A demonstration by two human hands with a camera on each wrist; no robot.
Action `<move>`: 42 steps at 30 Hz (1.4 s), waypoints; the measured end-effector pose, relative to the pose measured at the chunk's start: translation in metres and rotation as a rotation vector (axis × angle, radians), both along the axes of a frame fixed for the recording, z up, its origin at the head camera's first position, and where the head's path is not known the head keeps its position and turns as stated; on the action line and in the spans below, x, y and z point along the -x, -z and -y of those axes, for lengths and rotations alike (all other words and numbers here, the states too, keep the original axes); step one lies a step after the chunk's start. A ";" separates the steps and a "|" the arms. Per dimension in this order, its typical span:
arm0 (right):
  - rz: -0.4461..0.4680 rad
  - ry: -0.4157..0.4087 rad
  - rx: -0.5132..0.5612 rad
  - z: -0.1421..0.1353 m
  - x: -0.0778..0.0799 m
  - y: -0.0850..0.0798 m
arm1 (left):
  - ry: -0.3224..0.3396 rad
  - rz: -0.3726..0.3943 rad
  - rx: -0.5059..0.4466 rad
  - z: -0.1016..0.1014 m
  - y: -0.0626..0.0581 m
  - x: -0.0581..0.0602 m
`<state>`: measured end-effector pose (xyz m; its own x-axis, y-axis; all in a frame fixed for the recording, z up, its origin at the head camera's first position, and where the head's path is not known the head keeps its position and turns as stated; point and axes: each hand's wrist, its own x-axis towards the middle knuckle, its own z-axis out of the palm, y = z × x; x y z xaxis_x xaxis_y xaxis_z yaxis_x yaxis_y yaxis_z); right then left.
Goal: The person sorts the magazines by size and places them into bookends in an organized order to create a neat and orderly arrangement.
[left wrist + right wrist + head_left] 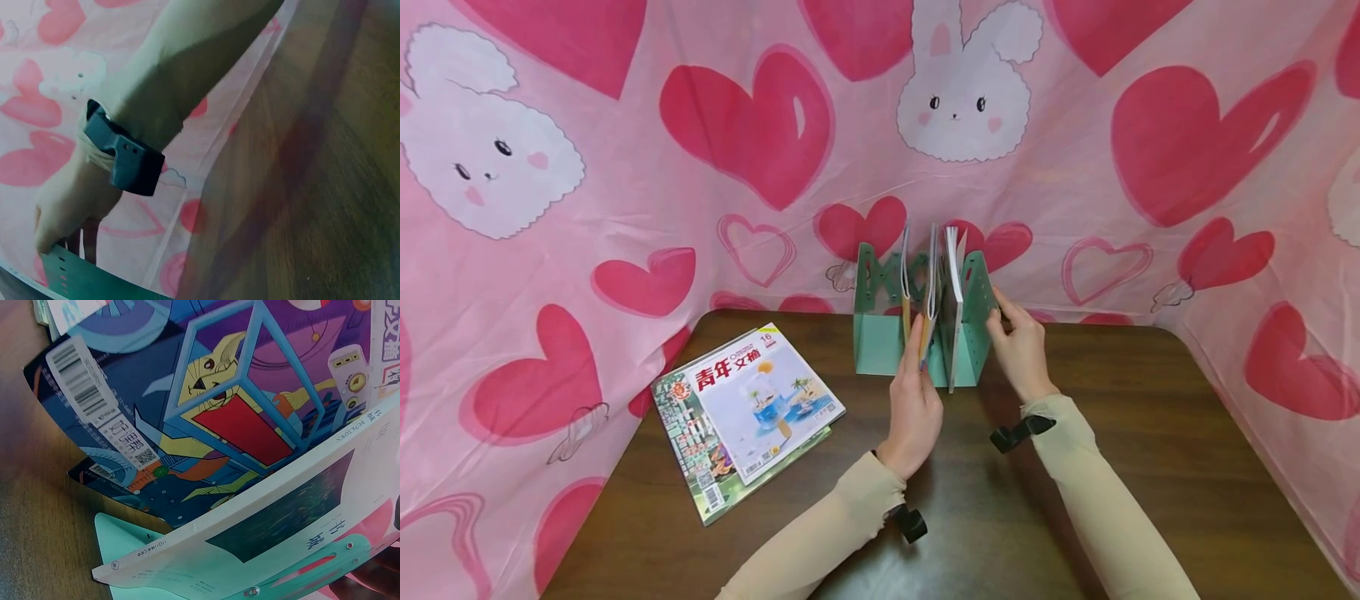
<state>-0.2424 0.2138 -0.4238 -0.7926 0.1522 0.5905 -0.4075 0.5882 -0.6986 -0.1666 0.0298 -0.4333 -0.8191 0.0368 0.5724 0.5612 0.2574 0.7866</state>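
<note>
A green book rack [878, 343] is standing on the brown bench [1157, 442], holding thin magazines upright, among them a yellow-edged one [927, 329] and, nearer the right panel, a white one [957, 333]. The right hand [1022, 346] is gripping the edge of that panel with its fingers. The left hand [913, 408] is touching the yellow-edged magazine; whether its fingers are pinching it cannot be told. To the left, a pale-covered magazine [808, 387] is lying flat, partly covering a green-toned one [688, 442].
</note>
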 end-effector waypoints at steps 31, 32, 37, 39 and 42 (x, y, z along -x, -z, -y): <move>0.006 0.007 0.014 0.001 0.001 0.003 | -0.158 0.021 0.020 -0.035 0.024 0.052; 0.008 0.008 0.015 0.001 0.001 0.003 | -0.166 0.016 0.024 -0.036 0.026 0.055; 0.006 0.015 0.012 0.000 0.001 0.003 | -0.194 -0.003 0.030 -0.038 0.030 0.061; 0.004 0.016 0.012 0.000 0.001 0.003 | -0.200 -0.003 0.032 -0.039 0.031 0.062; 0.005 0.012 0.015 0.000 0.001 0.002 | -0.212 -0.001 0.029 -0.039 0.031 0.064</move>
